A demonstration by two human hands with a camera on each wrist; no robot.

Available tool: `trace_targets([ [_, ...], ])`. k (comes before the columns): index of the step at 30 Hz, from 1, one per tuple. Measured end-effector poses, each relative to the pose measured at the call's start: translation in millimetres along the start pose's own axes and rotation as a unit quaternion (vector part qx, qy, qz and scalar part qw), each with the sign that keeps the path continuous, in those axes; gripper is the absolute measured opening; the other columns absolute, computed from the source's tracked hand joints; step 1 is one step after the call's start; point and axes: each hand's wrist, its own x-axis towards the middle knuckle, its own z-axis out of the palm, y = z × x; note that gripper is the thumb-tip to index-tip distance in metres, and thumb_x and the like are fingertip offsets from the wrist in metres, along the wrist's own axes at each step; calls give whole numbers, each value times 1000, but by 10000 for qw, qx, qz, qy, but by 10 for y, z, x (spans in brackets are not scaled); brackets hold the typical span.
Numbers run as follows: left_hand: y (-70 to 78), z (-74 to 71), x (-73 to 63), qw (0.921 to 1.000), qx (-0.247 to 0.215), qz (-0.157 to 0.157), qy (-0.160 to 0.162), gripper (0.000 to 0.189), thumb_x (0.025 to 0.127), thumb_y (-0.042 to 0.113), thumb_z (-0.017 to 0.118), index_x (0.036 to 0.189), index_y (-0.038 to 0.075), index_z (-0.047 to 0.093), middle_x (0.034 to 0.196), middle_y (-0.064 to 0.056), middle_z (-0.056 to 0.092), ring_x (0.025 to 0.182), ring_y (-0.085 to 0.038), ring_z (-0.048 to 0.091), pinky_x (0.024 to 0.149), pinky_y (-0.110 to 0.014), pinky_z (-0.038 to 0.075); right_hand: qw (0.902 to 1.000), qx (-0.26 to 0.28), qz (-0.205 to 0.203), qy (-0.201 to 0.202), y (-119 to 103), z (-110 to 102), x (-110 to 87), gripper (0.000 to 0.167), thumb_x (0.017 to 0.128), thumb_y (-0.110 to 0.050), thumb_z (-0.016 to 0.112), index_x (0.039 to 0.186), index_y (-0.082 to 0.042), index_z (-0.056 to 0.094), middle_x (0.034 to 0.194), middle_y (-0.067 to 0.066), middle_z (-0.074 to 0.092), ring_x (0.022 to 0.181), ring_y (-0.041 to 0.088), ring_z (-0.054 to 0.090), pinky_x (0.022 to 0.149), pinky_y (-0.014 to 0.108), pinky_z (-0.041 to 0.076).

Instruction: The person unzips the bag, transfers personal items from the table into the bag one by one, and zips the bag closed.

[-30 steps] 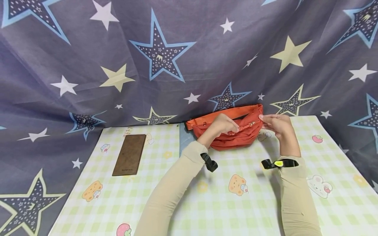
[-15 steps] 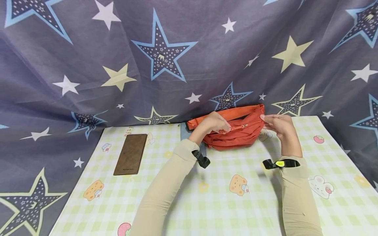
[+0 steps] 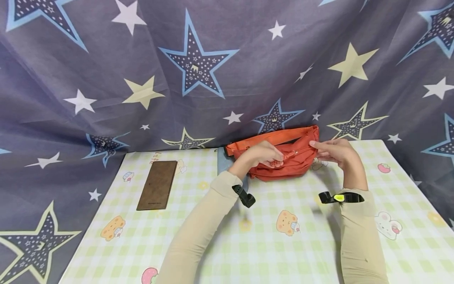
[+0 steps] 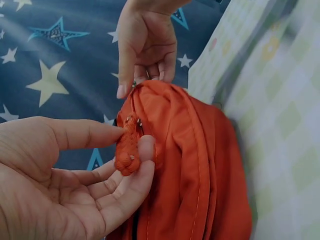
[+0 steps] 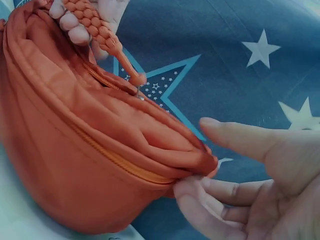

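Observation:
An orange-red waist bag point(image 3: 296, 167) lies at the back of the table with its strap point(image 3: 280, 137) behind it. My left hand point(image 3: 264, 153) is over the bag's front, pinching a braided orange zipper pull point(image 4: 129, 147) between thumb and fingers. In the right wrist view that pull hangs from a small metal slider point(image 5: 140, 98) on the upper zip. At the bag's right end is my right hand point(image 3: 337, 152). Its fingertips point(image 5: 187, 187) touch the end from below, while the thumb stands apart from the fabric.
A flat brown wallet-like case point(image 3: 157, 185) lies on the left of the checked tablecloth point(image 3: 262, 252). Part of a blue-grey flat item point(image 3: 222, 162) shows behind the bag's left side. A star-print curtain point(image 3: 209, 110) hangs right behind the table.
My left hand, with the pull, first moved left along the zip, then a little back to the right. My right thumb has shifted slightly left and down at the bag's end.

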Motion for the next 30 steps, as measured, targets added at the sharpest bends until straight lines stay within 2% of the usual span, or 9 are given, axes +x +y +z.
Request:
trace_targets([
  [3,5,46,1,9998,-210,10,61,23,98,10,65,110,-9,73,80,-5,69,71,-12,64,67,-22,57,9985,-547,-1,33,-21,18,-22,55,93,-39,75,124,4,61,70,-17,71,71,-3,71,76,21,61],
  [6,16,77,5,9993,-291,29,250,26,99,14,68,110,-8,74,75,-4,68,67,-11,63,63,-22,55,9978,-650,-36,145,-35,41,-34,45,93,-37,75,117,0,66,68,-18,71,69,-2,71,72,17,59],
  [9,27,90,4,9983,-347,40,467,25,98,16,70,110,-6,76,74,-3,67,66,-11,62,63,-22,56,9986,-482,-68,200,-41,61,-33,39,94,-30,75,116,0,66,67,-17,70,67,-2,71,71,17,59],
  [15,48,50,-10,9965,-442,-61,701,18,92,9,76,105,-5,78,76,-5,73,66,-12,66,70,-29,61,9991,-292,-63,297,-41,82,-12,39,96,-24,72,121,5,61,66,-17,69,65,-1,71,69,17,60],
  [23,9,-29,10,9970,-229,-202,705,13,89,8,79,99,0,81,77,-6,76,66,-14,68,63,-27,57,9992,97,-176,341,-36,106,-7,17,95,-14,72,103,-2,63,65,-13,70,63,0,70,69,20,61],
  [30,22,-45,-58,9939,73,-258,1070,7,87,7,80,91,3,83,76,-8,76,61,-17,59,62,-31,49,9985,242,-214,448,-30,119,-11,11,94,-13,74,94,-7,65,65,-14,69,61,1,69,69,21,62],
])
